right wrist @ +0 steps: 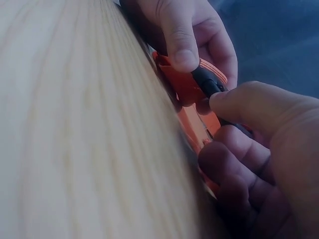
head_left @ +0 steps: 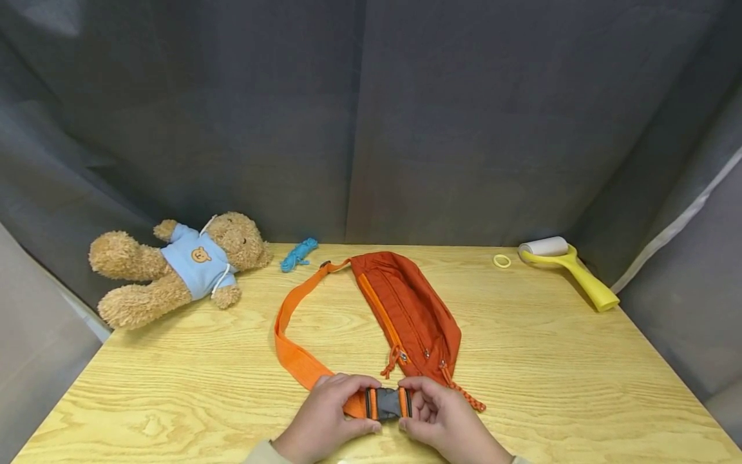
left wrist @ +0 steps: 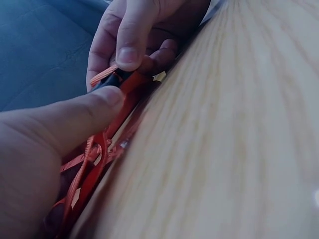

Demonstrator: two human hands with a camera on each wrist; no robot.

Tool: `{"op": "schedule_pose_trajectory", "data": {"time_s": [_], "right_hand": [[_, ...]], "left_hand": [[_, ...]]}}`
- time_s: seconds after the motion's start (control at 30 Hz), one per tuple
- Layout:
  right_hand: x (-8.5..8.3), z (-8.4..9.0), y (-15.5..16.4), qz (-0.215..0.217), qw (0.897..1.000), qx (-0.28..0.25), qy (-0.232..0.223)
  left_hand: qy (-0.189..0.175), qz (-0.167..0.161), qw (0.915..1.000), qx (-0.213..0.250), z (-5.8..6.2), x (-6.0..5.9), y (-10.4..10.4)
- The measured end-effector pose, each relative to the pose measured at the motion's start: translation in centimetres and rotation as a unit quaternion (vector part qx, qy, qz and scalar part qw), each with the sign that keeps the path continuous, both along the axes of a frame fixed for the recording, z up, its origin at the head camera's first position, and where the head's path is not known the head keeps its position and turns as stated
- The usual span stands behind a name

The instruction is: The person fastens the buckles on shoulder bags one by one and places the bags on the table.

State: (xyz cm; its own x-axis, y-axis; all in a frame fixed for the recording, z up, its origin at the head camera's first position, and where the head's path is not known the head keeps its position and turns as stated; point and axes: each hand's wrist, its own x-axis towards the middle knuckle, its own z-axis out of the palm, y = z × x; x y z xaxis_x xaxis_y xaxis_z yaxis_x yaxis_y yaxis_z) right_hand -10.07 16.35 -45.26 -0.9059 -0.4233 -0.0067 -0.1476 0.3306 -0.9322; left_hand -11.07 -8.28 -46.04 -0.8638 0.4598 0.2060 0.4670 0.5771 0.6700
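Note:
A red-orange waist bag (head_left: 414, 306) lies on the table with its orange strap (head_left: 292, 354) looped out to the left. At the near end of the strap is a dark grey side-release buckle (head_left: 388, 404), its two halves together between the hands. My left hand (head_left: 327, 415) pinches the buckle's left end between thumb and fingers. The right end is pinched by my right hand (head_left: 445, 415), the other fingers curled below. In the right wrist view the buckle (right wrist: 208, 82) shows edge-on, with both thumbs on it. Fingers partly hide the buckle in the left wrist view.
On the back left lies a teddy bear (head_left: 199, 264) in a light blue top, beside a blue cord bundle (head_left: 299, 253). A small yellow ring (head_left: 501, 261) and a yellow-handled lint roller (head_left: 580, 270) lie at the back right. Grey curtains (head_left: 464, 116) enclose the table.

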Motion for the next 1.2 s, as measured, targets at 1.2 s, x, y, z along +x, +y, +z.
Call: {"op": "schedule_pose_trajectory", "data": {"time_s": [1.2], "right_hand": [[1.2, 1.4, 2.0, -0.088, 0.931, 0.199, 0.294]], "left_hand": [[0.114, -0.047, 0.9887, -0.084, 1.2, 0.5, -2.7]]}}
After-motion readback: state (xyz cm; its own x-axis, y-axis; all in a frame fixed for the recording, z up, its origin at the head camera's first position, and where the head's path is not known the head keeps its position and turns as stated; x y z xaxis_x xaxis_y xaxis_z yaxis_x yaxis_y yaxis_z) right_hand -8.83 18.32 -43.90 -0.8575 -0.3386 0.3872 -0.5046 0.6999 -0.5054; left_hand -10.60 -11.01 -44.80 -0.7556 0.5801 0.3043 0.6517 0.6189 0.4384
